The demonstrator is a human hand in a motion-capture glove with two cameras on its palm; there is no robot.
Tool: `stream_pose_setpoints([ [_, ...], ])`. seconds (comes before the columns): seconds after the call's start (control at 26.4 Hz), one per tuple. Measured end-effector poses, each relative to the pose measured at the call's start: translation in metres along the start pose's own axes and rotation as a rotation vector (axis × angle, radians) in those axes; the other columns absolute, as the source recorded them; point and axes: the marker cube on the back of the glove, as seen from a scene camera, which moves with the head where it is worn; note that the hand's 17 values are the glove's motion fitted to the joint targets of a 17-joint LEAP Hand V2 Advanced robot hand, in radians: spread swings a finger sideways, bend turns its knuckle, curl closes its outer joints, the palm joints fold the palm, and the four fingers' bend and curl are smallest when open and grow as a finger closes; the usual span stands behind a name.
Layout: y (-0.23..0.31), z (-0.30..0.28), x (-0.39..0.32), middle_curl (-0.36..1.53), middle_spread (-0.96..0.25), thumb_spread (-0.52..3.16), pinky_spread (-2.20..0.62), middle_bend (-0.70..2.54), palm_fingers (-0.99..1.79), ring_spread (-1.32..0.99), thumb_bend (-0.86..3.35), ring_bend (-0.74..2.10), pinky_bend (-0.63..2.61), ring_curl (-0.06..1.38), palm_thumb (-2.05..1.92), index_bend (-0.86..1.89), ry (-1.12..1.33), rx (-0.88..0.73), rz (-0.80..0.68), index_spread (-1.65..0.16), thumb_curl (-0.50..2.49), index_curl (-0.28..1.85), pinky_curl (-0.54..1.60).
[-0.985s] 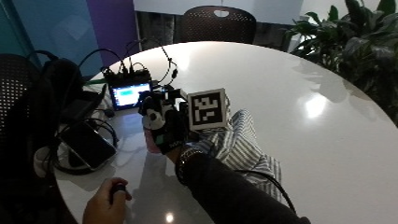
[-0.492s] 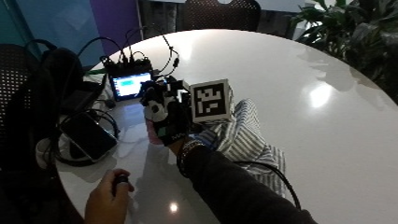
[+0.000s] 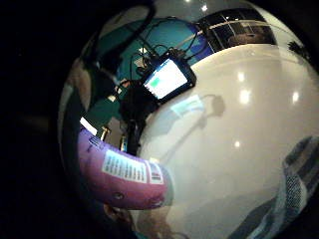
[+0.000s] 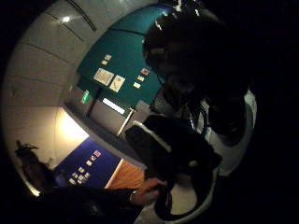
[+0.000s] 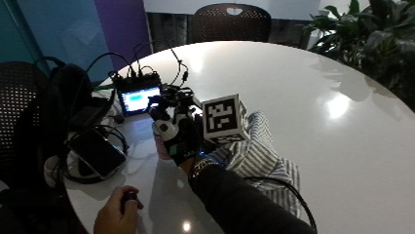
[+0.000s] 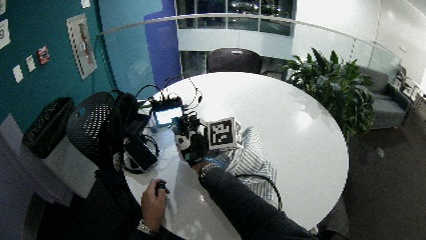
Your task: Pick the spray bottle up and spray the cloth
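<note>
Pink cylindrical spray bottle (image 3: pixel 124 174) gripped by gloved hands (image 5: pixel 178 139); striped cloth (image 5: pixel 259 156) beside.

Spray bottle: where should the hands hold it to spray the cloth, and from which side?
Wrap the bottle round its pink body, high up, probably coming from the side away from the cloth so the spray faces it. It stands roughly upright in the right hand, and its round labelled body suits a wrap grip. The trigger is not clearly visible.

Lighting: dim room, overhead lamps | Glare: bright spots on the white table (image 5: pixel 337 105) right of the lit screen (image 5: pixel 136 101) | Shadows: soft plant shadow beyond that glare | Palm views: dark, bowed at rims | Focus: soft throughout
</note>
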Motion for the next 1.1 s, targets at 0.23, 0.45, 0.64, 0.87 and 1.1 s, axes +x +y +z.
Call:
stream_pose_setpoints([
  [0.23,-0.020,-0.024,-0.045,0.45,-0.15,1.19,0.02,0.37,0.34,-0.16,-0.03,0.43,0.49,0.39,0.35,0.12,0.065,0.008,-0.122,-0.33,0.15,0.45,0.41],
  [0.45,-0.021,-0.048,-0.100,0.42,-0.14,1.10,0.10,0.35,0.40,-0.15,-0.04,0.36,0.38,0.33,0.30,0.16,0.242,-0.271,-0.402,-0.38,0.17,0.39,0.34],
  [0.64,0.010,-0.063,-0.122,0.40,-0.16,1.06,0.13,0.28,0.36,-0.16,-0.05,0.35,0.32,0.32,0.25,0.17,0.350,-0.615,-0.540,-0.40,0.18,0.39,0.32],
  [0.87,0.063,-0.087,-0.128,0.38,-0.18,1.01,0.19,0.23,0.25,-0.15,-0.05,0.31,0.26,0.32,0.17,0.16,0.427,-0.970,-0.635,-0.43,0.18,0.38,0.31],
  [1.1,0.099,-0.103,-0.129,0.36,-0.20,0.98,0.22,0.20,0.32,-0.16,-0.03,0.29,0.36,0.30,0.15,0.11,0.418,-1.116,-0.711,-0.46,0.20,0.33,0.33],
])
